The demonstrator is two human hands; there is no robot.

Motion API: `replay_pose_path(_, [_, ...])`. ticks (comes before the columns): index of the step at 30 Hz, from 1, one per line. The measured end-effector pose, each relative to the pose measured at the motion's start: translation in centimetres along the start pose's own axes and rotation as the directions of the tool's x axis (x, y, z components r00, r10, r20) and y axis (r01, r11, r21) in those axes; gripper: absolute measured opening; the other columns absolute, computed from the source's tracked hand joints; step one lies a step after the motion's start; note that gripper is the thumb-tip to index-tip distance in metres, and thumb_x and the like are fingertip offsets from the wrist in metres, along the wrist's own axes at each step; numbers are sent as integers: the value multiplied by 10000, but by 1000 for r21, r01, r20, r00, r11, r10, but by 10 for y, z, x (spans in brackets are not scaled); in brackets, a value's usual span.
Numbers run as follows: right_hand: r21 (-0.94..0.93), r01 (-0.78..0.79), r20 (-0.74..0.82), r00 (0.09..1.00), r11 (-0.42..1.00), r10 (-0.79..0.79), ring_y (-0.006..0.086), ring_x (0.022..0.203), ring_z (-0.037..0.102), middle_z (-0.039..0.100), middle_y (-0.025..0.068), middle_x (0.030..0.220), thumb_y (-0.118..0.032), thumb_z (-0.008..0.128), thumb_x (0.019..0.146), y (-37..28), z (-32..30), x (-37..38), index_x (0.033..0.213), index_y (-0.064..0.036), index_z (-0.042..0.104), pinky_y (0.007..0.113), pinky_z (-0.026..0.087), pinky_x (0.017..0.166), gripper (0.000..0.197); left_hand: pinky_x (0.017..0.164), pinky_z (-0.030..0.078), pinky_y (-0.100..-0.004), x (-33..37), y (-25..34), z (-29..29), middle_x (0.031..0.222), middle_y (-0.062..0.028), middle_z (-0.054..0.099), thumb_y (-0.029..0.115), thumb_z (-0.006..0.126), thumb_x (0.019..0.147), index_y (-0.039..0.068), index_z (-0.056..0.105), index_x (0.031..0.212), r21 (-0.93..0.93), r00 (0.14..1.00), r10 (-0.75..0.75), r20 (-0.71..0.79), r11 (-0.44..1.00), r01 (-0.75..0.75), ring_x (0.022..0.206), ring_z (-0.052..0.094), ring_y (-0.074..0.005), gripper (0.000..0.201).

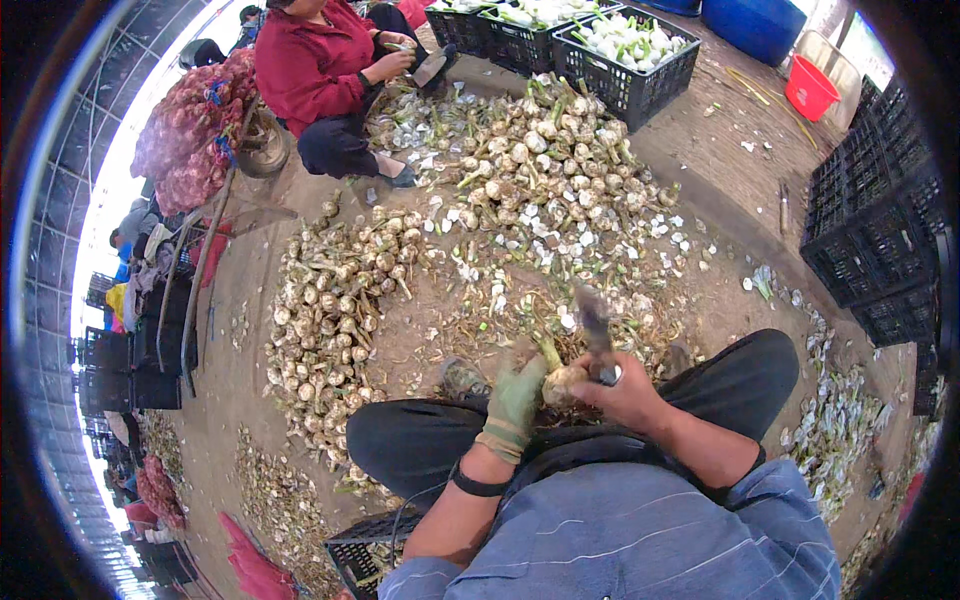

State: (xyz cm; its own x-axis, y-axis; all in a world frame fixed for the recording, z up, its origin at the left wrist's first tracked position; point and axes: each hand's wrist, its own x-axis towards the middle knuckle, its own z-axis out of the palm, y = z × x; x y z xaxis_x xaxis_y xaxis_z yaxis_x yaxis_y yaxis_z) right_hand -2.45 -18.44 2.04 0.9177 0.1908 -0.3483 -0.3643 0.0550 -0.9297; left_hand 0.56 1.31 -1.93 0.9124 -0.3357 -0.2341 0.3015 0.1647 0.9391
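Observation:
My left hand [514,394], in a pale green work glove, is closed on a garlic bulb [562,387] whose green stem points up and away from me. In my right hand [630,396], which is bare, is a knife [595,322]; its dark blade is smeared by motion and stands up past the bulb's right side. My right fingers lie close against the bulb, and I cannot tell whether the blade touches it. Both hands are between my bent knees, over ground strewn with peelings and cut bits.
Untrimmed garlic lies in a left heap [325,320] and a far heap [545,150]. Beyond is a black crate [625,85] of trimmed white bulbs. Another person [320,75] in red sits far left, hands at work. Black crates [875,200] are stacked at right; a red bucket [811,88] stands behind.

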Motion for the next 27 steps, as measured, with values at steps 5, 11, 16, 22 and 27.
replay_pose_path(5, [184,-117,-71,989,976,132,94,828,574,641,20,920,-357,697,899,0,-15,3,1054,-37,629,290,486,728,362,869,510,-301,-8,27,26,1208,-125,599,63,610,893,-32,533,1278,181,995,67,79,980,-80,1053,604,-160,405])
replay_pose_path(11, [248,-57,-64,995,967,75,77,798,551,619,-8,870,-351,645,941,-5,-12,6,1013,-29,636,308,466,676,330,849,514,-308,-7,42,34,1074,-66,669,101,684,836,0,577,1208,433,989,78,123,893,-124,963,631,-152,401])
replay_pose_path(16, [-470,178,52,983,864,-175,266,627,544,559,106,662,-259,640,886,-23,-22,-7,822,-11,592,398,422,599,260,842,513,-313,-9,21,17,1079,-64,669,98,644,863,21,631,1106,399,998,39,42,915,-53,963,633,-145,256])
replay_pose_path(22, [-720,360,207,927,593,-312,418,770,589,564,201,797,-203,713,749,-17,-14,-10,827,-2,543,476,471,662,274,807,533,-347,-5,-9,2,1067,-96,678,115,694,854,34,618,1130,708,866,387,317,511,-488,976,652,-187,298])
replay_pose_path(27, [-762,370,211,918,532,-336,424,793,578,557,191,826,-146,750,637,-18,-10,-12,823,-3,526,467,481,670,324,849,539,-346,-14,-6,7,1129,-96,665,74,724,823,24,570,1191,43,995,18,99,999,-23,1017,644,-198,402])
